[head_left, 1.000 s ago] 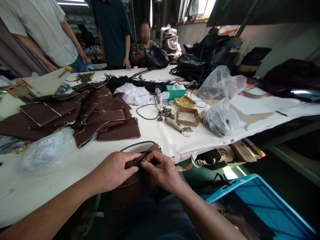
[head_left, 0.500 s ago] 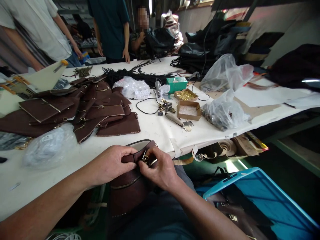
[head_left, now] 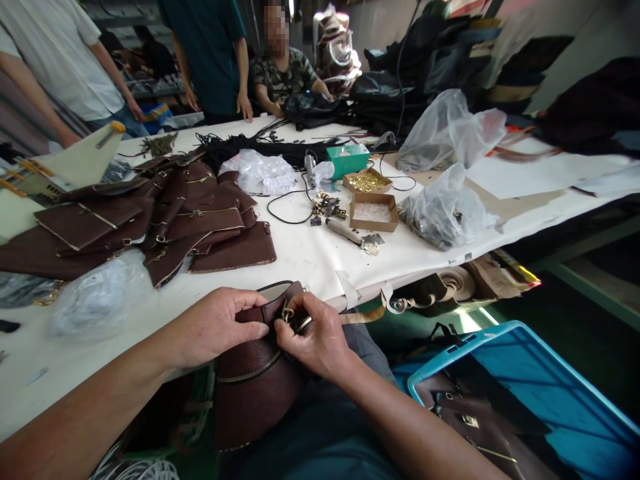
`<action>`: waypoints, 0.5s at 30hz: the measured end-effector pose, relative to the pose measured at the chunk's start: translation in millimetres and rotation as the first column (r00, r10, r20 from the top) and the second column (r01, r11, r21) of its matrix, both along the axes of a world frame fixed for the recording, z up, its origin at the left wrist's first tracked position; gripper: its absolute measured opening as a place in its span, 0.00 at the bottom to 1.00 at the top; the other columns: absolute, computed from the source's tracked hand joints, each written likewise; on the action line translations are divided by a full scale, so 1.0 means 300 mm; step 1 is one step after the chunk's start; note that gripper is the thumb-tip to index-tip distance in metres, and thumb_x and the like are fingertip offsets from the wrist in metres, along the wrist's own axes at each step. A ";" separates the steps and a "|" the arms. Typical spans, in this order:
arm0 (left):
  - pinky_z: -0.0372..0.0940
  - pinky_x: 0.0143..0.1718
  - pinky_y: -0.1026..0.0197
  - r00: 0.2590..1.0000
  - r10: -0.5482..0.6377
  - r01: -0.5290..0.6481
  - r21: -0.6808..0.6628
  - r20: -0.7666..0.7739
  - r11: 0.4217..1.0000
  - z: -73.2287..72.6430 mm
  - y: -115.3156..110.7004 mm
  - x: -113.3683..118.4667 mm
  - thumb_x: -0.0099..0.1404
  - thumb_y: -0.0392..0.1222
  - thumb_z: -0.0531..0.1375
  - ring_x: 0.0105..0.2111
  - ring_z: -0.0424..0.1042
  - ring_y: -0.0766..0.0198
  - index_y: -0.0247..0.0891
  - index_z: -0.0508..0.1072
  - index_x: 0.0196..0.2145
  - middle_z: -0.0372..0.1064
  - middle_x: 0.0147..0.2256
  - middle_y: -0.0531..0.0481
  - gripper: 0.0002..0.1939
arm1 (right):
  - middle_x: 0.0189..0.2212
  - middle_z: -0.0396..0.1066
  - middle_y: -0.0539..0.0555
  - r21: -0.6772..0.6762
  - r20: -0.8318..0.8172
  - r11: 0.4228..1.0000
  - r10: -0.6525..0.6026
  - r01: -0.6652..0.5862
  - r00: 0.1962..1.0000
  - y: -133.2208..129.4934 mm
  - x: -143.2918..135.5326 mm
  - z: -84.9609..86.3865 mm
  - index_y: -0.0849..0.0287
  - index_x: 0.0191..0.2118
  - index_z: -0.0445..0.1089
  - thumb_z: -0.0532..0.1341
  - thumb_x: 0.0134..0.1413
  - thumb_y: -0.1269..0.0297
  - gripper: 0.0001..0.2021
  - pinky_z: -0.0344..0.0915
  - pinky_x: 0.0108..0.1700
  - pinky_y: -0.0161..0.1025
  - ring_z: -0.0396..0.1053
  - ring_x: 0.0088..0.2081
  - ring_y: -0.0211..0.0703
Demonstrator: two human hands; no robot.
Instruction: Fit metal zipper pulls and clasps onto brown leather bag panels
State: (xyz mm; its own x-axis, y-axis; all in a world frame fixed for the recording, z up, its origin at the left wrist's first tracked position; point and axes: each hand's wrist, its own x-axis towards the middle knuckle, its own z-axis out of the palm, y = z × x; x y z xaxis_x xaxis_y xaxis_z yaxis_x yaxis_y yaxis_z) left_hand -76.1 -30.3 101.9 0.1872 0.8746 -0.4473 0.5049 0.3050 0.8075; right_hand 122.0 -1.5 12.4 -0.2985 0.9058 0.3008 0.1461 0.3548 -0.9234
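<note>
A brown leather bag (head_left: 253, 407) stands upright against my lap, at the table's near edge. Across its front runs a curved brass-toothed zipper (head_left: 245, 377). My left hand (head_left: 210, 328) pinches the bag's upper rim, thumb outside and fingers over the top. Close beside it, my right hand (head_left: 317, 337) is closed at the same rim, thumb and index finger together at a small brass-coloured metal fitting (head_left: 289, 315). A short piece of zipper shows below the right index finger. The fingers partly hide the fitting, so its exact kind is unclear.
Brown leather pieces (head_left: 200, 220) lie heaped on the white table (head_left: 310, 260) at left. Open boxes (head_left: 374, 212) of small parts, a grey-handled tool (head_left: 345, 232) and plastic bags (head_left: 450, 207) lie ahead. A blue crate (head_left: 565, 380) holds brown bags at right. Co-workers are across the table.
Both hands keep their hold at the bag's rim, and the right fingers have shifted slightly at the fitting. Across the table, a seated person has lowered a black item onto the tabletop.
</note>
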 end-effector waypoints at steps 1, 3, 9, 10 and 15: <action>0.73 0.41 0.58 1.000 -0.005 0.005 0.009 -0.012 1.000 0.000 0.000 0.003 0.64 0.46 0.67 0.37 0.80 0.55 0.40 0.81 0.42 0.82 0.35 0.53 0.11 | 0.26 0.72 0.48 -0.002 -0.003 1.000 -0.009 0.008 1.000 -0.001 -0.001 -0.003 0.54 0.31 0.66 0.66 0.50 0.63 0.07 0.67 0.32 0.36 0.69 0.27 0.40; 0.73 0.40 0.59 0.999 -0.016 0.017 0.034 -0.039 0.999 -0.002 0.000 0.010 0.64 0.45 0.67 0.37 0.80 0.56 0.40 0.82 0.43 0.83 0.36 0.53 0.11 | 0.25 0.72 0.48 -0.006 -0.011 1.000 -0.019 0.019 1.000 -0.003 -0.002 -0.008 0.54 0.30 0.66 0.66 0.50 0.63 0.07 0.66 0.32 0.35 0.69 0.27 0.39; 0.73 0.43 0.60 0.994 -0.038 0.048 0.101 -0.101 0.994 0.002 -0.008 0.033 0.64 0.41 0.65 0.41 0.81 0.54 0.43 0.83 0.47 0.84 0.40 0.54 0.13 | 0.23 0.69 0.47 -0.021 -0.009 0.999 -0.039 0.039 0.999 -0.005 0.003 -0.005 0.54 0.29 0.65 0.65 0.49 0.64 0.07 0.61 0.29 0.36 0.67 0.26 0.38; 0.72 0.43 0.60 0.992 -0.042 0.055 0.112 -0.118 0.992 0.004 -0.010 0.036 0.64 0.41 0.65 0.42 0.81 0.54 0.43 0.83 0.47 0.84 0.40 0.55 0.13 | 0.23 0.69 0.47 -0.021 -0.009 0.999 -0.039 0.039 0.999 -0.006 0.003 -0.003 0.54 0.28 0.65 0.65 0.49 0.64 0.07 0.61 0.29 0.36 0.66 0.25 0.38; 0.70 0.40 0.62 0.980 -0.048 0.080 0.157 -0.194 0.984 0.022 -0.021 0.055 0.65 0.41 0.63 0.39 0.81 0.56 0.44 0.84 0.46 0.83 0.38 0.56 0.13 | 0.24 0.69 0.47 -0.031 -0.021 0.999 -0.032 0.032 0.999 -0.010 0.006 -0.003 0.54 0.28 0.64 0.65 0.48 0.65 0.07 0.61 0.30 0.36 0.66 0.26 0.38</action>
